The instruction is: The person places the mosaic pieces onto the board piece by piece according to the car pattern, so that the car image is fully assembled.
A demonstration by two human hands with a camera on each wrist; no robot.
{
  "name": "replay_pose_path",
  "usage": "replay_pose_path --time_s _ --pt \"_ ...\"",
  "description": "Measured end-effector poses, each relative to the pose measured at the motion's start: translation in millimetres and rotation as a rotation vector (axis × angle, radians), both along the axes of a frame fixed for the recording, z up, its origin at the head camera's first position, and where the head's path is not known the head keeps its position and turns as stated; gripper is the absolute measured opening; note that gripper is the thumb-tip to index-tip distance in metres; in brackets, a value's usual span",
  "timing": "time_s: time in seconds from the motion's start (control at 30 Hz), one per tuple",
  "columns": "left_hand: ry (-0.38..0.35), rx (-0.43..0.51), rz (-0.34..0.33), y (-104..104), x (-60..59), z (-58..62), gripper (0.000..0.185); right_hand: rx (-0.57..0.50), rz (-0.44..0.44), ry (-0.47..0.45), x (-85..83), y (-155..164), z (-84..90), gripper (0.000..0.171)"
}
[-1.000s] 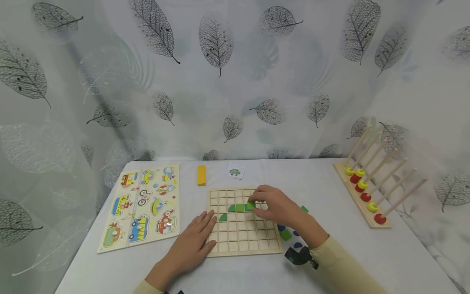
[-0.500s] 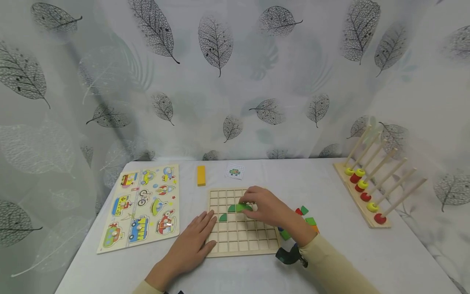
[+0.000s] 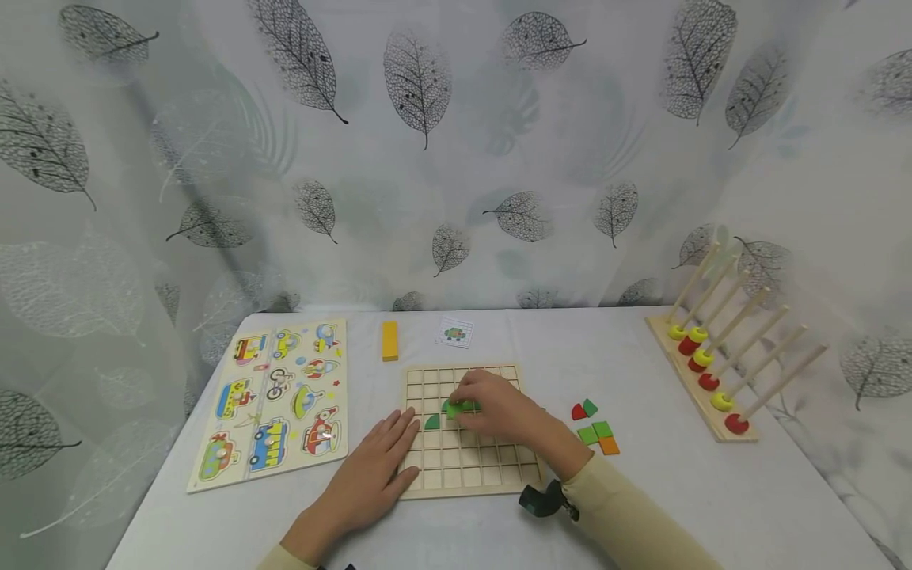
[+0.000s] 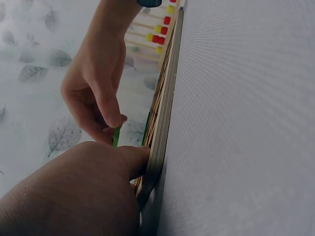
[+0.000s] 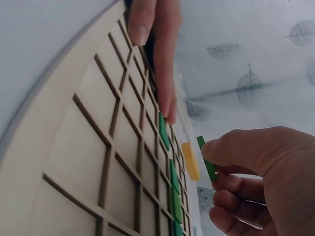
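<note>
1. Our right hand (image 3: 499,412) has a green tile (image 5: 206,158) pinched between thumb and fingertips, lifted a bit clear of the grid board (image 3: 466,475). In the head view it sits over the upper-middle cells, right by the green pieces (image 5: 172,182) already seated.

2. Left hand (image 3: 374,475) lies flat with straight fingers on the board's left edge, holding nothing, just pressing. We'd leave it there so the board doesn't skate on the tablecloth (image 3: 677,507).

3. The tile is tipped on edge in the right wrist view, so we'd level it before lowering; a tilted piece will probably catch on the ribs between cells.

4. Check the curved side against the quarter-round (image 3: 432,422) next door before letting go. We can't tell from here which way it's turned.

5. Spare tiles (image 3: 595,429) sit to the right of the board, well apart from the work, so no rush.
</note>
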State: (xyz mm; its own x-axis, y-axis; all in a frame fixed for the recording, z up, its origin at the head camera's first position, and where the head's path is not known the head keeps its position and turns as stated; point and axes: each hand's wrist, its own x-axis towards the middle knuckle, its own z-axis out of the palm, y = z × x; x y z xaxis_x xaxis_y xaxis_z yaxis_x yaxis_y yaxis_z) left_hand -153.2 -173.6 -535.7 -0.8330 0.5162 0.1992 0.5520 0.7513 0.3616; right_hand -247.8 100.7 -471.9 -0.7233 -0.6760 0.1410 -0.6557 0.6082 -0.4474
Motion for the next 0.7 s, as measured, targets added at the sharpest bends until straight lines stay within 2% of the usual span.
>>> replay_pose_path --time_s 0.3,0.7 --pt "0.010 0.003 -0.001 0.5 0.9 0.9 0.068 0.080 0.015 0.026 -1.6 -10.0 -13.3 0.023" --pt "-0.001 -0.008 0.004 0.1 1.5 2.6 0.068 0.088 0.038 0.042 0.0 -11.8 -17.6 0.022"
